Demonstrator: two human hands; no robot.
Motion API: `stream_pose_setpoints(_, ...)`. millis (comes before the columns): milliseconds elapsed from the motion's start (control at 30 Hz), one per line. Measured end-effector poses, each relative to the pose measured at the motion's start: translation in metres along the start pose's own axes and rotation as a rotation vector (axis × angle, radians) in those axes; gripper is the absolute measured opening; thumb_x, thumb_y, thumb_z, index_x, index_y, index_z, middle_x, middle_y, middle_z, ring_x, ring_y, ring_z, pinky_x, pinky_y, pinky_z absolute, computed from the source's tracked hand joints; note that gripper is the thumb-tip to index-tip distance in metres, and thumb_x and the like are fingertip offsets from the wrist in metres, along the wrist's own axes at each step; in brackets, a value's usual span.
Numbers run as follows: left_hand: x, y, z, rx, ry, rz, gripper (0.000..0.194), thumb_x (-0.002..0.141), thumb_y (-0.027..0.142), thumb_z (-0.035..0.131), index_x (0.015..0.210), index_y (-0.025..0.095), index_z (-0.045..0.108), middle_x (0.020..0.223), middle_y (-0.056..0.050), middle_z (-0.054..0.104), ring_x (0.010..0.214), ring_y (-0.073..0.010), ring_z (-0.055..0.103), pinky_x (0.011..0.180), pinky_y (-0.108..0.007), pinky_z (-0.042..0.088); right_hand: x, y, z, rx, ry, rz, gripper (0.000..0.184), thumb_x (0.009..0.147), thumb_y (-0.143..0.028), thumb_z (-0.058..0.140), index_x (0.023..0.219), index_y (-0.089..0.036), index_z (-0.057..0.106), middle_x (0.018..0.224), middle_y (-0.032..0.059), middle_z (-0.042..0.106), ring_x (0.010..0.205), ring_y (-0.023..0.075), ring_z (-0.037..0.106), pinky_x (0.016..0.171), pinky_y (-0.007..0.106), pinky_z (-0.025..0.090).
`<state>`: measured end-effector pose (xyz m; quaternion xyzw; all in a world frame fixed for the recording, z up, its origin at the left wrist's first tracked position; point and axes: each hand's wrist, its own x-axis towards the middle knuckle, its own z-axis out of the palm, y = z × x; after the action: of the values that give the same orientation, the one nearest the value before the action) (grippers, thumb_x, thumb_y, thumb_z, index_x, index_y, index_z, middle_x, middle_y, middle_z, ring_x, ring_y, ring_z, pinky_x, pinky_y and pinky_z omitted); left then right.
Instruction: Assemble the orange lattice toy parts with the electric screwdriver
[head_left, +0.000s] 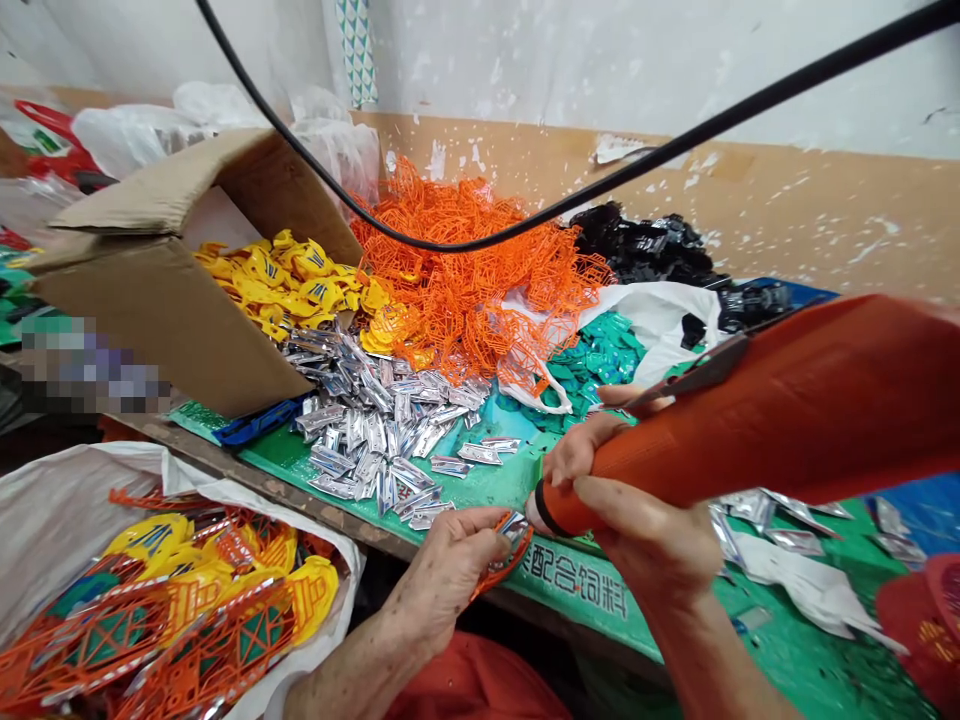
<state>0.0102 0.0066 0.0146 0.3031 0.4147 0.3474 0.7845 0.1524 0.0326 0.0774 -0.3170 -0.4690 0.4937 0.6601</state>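
My right hand [637, 510] is wrapped round the front of a large orange power screwdriver [787, 410], whose tip points left and down. My left hand [457, 565] is closed on a small assembly of an orange plastic frame [504, 565] with a silver metal piece [516, 524], held right under the tool's tip at the table's front edge. A heap of silver metal pieces [382, 430] lies on the green table cover [495, 485] just beyond my left hand.
A tipped cardboard box [165, 300] spills yellow parts [292, 280]. Behind lie heaps of orange frames [472, 270], black parts [652, 245] and teal parts [592, 355]. A white bag [60, 500] at lower left holds assembled pieces. A black cable [570, 205] hangs across.
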Motion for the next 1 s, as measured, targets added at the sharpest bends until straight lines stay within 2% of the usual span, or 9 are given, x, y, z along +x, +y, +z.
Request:
stream_pose_setpoints(267, -0.002, 0.005, 0.001, 0.005, -0.011, 0.009, 0.021, 0.067, 0.025, 0.068, 0.083, 0.014, 0.075, 0.069, -0.002, 0.067, 0.067, -0.0155, 0.056, 0.065, -0.026, 0.041, 0.001, -0.005, -0.002, 0.019, 0.008, -0.043, 0.053, 0.063, -0.011, 0.068, 0.113, -0.027, 0.059, 0.065, -0.005, 0.063, 0.057, 0.0148, 0.059, 0.058, 0.033, 0.052)
stream_pose_setpoints(367, -0.003, 0.007, -0.007, 0.006, 0.034, 0.01, 0.028, 0.069, 0.029, 0.072, 0.092, 0.014, 0.075, 0.071, -0.001, 0.066, 0.06, -0.0098, 0.052, 0.058, -0.021, 0.038, 0.014, -0.011, -0.011, 0.006, 0.107, -0.158, 0.046, 0.063, -0.009, 0.065, 0.105, -0.026, 0.062, 0.064, -0.0047, 0.063, 0.057, 0.0146, 0.059, 0.058, 0.033, 0.052)
stream_pose_setpoints(467, -0.003, 0.005, -0.019, 0.014, 0.06, -0.005, 0.032, 0.074, 0.036, 0.073, 0.099, 0.015, 0.071, 0.061, 0.004, 0.058, 0.046, -0.0041, 0.038, 0.045, -0.018, 0.028, 0.033, -0.006, -0.024, -0.069, 0.26, -0.242, 0.03, 0.061, -0.01, 0.067, 0.088, -0.022, 0.064, 0.06, -0.0045, 0.062, 0.051, 0.0145, 0.057, 0.055, 0.033, 0.05)
stream_pose_setpoints(533, -0.003, 0.003, -0.025, 0.008, 0.043, -0.022, 0.032, 0.075, 0.039, 0.073, 0.096, 0.015, 0.069, 0.06, 0.004, 0.055, 0.043, -0.0033, 0.037, 0.041, -0.016, 0.026, 0.043, 0.003, -0.032, -0.123, 0.321, -0.236, 0.019, 0.058, -0.012, 0.071, 0.072, -0.019, 0.062, 0.057, -0.0041, 0.061, 0.048, 0.0142, 0.056, 0.052, 0.032, 0.048)
stream_pose_setpoints(633, -0.004, 0.003, -0.028, 0.005, 0.054, -0.035, 0.031, 0.071, 0.041, 0.075, 0.081, 0.013, 0.064, 0.059, 0.003, 0.057, 0.041, -0.0032, 0.04, 0.038, -0.015, 0.03, 0.051, 0.02, -0.042, -0.173, 0.353, -0.18, 0.015, 0.055, -0.014, 0.071, 0.058, -0.019, 0.057, 0.054, -0.0044, 0.06, 0.047, 0.0131, 0.054, 0.05, 0.03, 0.046)
stream_pose_setpoints(733, -0.004, 0.006, -0.024, 0.036, 0.058, -0.034, 0.033, 0.07, 0.043, 0.075, 0.071, 0.015, 0.059, 0.055, 0.004, 0.057, 0.038, -0.0028, 0.038, 0.035, -0.014, 0.032, 0.052, 0.033, -0.047, -0.234, 0.366, -0.161, 0.014, 0.056, -0.017, 0.072, 0.055, -0.019, 0.058, 0.054, -0.0048, 0.06, 0.047, 0.0122, 0.053, 0.05, 0.03, 0.046)
stream_pose_setpoints(900, -0.002, 0.008, -0.021, 0.137, 0.043, -0.012, 0.032, 0.072, 0.045, 0.07, 0.07, 0.017, 0.054, 0.052, 0.005, 0.055, 0.035, -0.0032, 0.039, 0.034, -0.014, 0.034, 0.052, 0.043, -0.051, -0.282, 0.392, -0.178, 0.013, 0.056, -0.02, 0.073, 0.058, -0.017, 0.061, 0.057, -0.0026, 0.06, 0.05, 0.0128, 0.053, 0.052, 0.031, 0.047)
stream_pose_setpoints(1000, 0.002, 0.005, -0.022, 0.205, 0.08, 0.014, 0.03, 0.073, 0.044, 0.066, 0.071, 0.018, 0.053, 0.052, 0.006, 0.055, 0.035, -0.0036, 0.04, 0.036, -0.014, 0.036, 0.053, 0.046, -0.052, -0.276, 0.385, -0.165, 0.011, 0.057, -0.019, 0.073, 0.059, -0.016, 0.062, 0.056, -0.0027, 0.06, 0.049, 0.0128, 0.053, 0.051, 0.03, 0.048)
